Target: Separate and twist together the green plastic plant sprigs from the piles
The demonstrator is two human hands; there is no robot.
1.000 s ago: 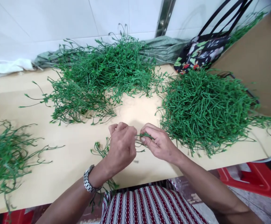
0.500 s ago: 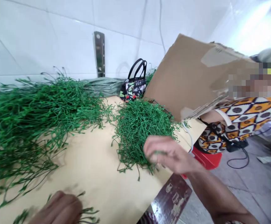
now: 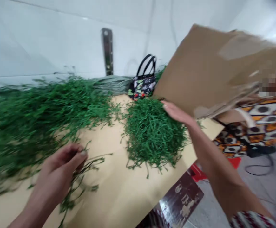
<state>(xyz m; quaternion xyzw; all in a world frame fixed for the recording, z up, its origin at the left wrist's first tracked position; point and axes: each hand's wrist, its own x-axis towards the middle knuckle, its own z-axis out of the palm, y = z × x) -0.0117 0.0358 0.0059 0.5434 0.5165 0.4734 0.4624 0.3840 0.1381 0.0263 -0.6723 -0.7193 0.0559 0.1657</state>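
My left hand (image 3: 64, 164) is closed around a few green artificial stems (image 3: 81, 177), pinched between thumb and fingers, their thin ends trailing over the table. My right hand (image 3: 176, 112) lies with fingers stretched along the far right side of a dense pile of green stems (image 3: 154, 133); the fingertips are partly hidden by the pile and the cardboard edge. A larger heap of the same green stems (image 3: 45, 110) spreads along the left and back of the tan tabletop (image 3: 109, 180).
A big cardboard sheet or box (image 3: 204, 69) leans at the back right, by a person in a patterned garment (image 3: 266, 123). A floral handbag (image 3: 142, 85) stands near the tiled wall. A dark worn wooden surface (image 3: 180, 199) and a red stool (image 3: 197, 172) lie below the table edge.
My right hand has moved from the near side of the pile to its far right side and straightened. My left hand has risen and moved forward with the stems. The view has shifted slightly.
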